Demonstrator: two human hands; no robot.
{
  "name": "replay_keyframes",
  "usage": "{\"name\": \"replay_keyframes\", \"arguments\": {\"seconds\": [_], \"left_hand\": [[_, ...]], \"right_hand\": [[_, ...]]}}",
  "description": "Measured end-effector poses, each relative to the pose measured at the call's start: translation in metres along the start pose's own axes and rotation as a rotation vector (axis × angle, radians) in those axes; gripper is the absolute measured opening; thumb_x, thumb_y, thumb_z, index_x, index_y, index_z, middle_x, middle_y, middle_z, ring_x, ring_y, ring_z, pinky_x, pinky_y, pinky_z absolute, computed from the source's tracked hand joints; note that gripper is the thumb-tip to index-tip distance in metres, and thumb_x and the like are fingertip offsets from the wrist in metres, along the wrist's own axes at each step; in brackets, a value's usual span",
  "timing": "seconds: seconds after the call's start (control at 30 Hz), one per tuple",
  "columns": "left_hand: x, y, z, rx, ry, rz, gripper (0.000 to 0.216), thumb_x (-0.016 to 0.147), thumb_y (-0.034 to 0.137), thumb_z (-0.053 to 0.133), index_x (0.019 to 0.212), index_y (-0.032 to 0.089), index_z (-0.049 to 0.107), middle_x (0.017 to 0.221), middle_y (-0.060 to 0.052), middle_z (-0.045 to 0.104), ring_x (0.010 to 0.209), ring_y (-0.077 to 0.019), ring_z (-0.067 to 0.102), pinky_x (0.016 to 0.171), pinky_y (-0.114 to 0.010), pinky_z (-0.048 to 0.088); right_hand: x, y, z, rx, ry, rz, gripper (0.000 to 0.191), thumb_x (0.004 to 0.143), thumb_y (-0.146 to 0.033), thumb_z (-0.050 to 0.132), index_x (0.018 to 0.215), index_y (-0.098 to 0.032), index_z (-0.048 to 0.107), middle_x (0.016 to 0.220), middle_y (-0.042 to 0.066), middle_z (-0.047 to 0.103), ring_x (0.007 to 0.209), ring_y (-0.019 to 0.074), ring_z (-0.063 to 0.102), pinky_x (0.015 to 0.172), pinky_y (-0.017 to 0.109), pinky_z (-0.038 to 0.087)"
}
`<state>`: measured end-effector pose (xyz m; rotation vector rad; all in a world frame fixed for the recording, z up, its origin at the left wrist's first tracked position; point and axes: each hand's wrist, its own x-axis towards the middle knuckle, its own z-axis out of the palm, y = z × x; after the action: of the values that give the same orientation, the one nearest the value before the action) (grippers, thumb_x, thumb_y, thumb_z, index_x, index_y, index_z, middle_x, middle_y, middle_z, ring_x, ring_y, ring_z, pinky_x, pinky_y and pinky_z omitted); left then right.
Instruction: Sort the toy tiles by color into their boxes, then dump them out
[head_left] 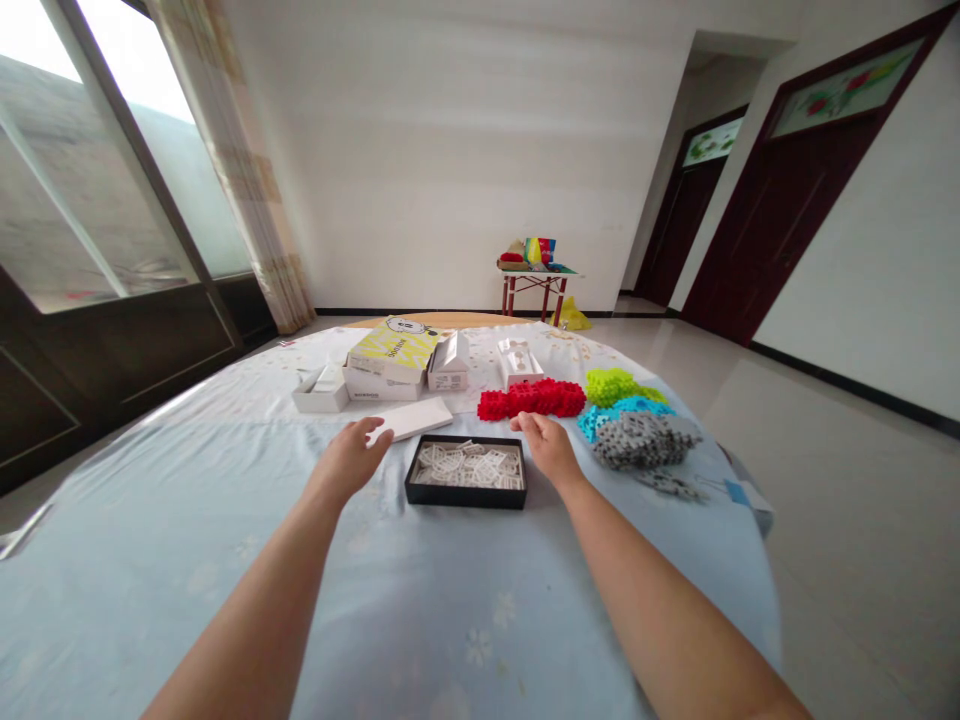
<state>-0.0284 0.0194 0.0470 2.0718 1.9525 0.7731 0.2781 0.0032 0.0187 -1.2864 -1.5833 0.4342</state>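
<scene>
In the head view, a black open box (466, 497) full of white plastic lattice pieces (469, 466) lies between my hands. My left hand (349, 460) hovers left of the box, thumb and fingers apart and holding nothing. Just beyond its fingertips lies a flat white box or lid (412, 418). My right hand (549, 447) is by the box's right side, its fingers loosely bent with nothing visible in them. A row of red interlocking pieces (534, 398) sits right behind that hand. To its right are piles of blue (600, 418), grey (637, 440) and lime green pieces (615, 385).
A yellow and white carton (394, 350) stands at the back, flanked by small white boxes (321, 390), (448, 362). Another open white box (519, 362) is behind the red pieces. A pale blue cloth (420, 610) covers the round table. A small table (536, 272) stands by the far wall.
</scene>
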Motion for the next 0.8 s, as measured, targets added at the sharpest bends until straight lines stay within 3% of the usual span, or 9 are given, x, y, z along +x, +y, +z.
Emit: {"name": "replay_keyframes", "arguments": {"seconds": [0.13,0.23,0.33,0.43,0.63,0.8], "left_hand": [[0.033,-0.021,0.006,0.218,-0.098,0.005,0.063,0.078,0.053,0.039,0.124,0.011,0.048,0.124,-0.016,0.055,0.113,-0.0281,0.052,0.092,-0.036,0.041],[0.056,-0.035,0.016,0.319,-0.190,0.058,0.074,0.068,0.052,0.051,0.130,0.013,0.043,0.136,-0.015,0.045,0.126,-0.0309,0.039,0.099,-0.038,0.034],[0.074,-0.044,0.023,0.348,-0.252,0.033,0.081,0.057,0.045,0.060,0.131,0.016,0.043,0.140,-0.015,0.040,0.129,-0.0354,0.032,0.098,-0.045,0.033],[0.087,-0.047,0.026,0.369,-0.294,-0.009,0.085,0.052,0.043,0.063,0.131,0.019,0.044,0.138,-0.017,0.043,0.126,-0.0380,0.035,0.095,-0.050,0.034],[0.089,-0.044,0.021,0.379,-0.305,-0.052,0.089,0.041,0.049,0.070,0.121,0.015,0.054,0.124,-0.021,0.052,0.116,-0.0434,0.044,0.090,-0.052,0.038],[0.062,-0.032,-0.004,0.276,-0.231,0.071,0.084,0.057,0.058,0.059,0.126,0.012,0.048,0.121,-0.016,0.052,0.114,-0.0330,0.047,0.098,-0.039,0.035]], "right_hand": [[-0.007,0.025,0.009,0.005,0.025,0.091,0.049,0.088,-0.055,0.032,0.081,-0.019,0.065,0.085,0.008,0.070,0.084,0.0215,0.064,0.081,0.034,0.048],[-0.010,0.035,0.014,0.016,0.024,0.123,0.052,0.088,-0.057,0.029,0.084,-0.020,0.064,0.086,0.008,0.069,0.086,0.0215,0.064,0.080,0.034,0.050],[-0.011,0.041,0.016,0.032,0.004,0.150,0.052,0.088,-0.057,0.028,0.086,-0.020,0.064,0.088,0.008,0.069,0.087,0.0219,0.064,0.079,0.034,0.051],[-0.010,0.044,0.017,0.052,-0.012,0.170,0.050,0.087,-0.057,0.030,0.086,-0.020,0.064,0.089,0.008,0.069,0.088,0.0225,0.064,0.079,0.035,0.051],[-0.008,0.046,0.019,0.051,-0.026,0.172,0.047,0.087,-0.055,0.032,0.085,-0.021,0.063,0.087,0.008,0.069,0.087,0.0233,0.064,0.079,0.036,0.050],[-0.007,0.048,0.019,0.098,-0.007,0.203,0.046,0.087,-0.054,0.033,0.085,-0.019,0.063,0.086,0.008,0.069,0.085,0.0227,0.064,0.077,0.035,0.050]]}}
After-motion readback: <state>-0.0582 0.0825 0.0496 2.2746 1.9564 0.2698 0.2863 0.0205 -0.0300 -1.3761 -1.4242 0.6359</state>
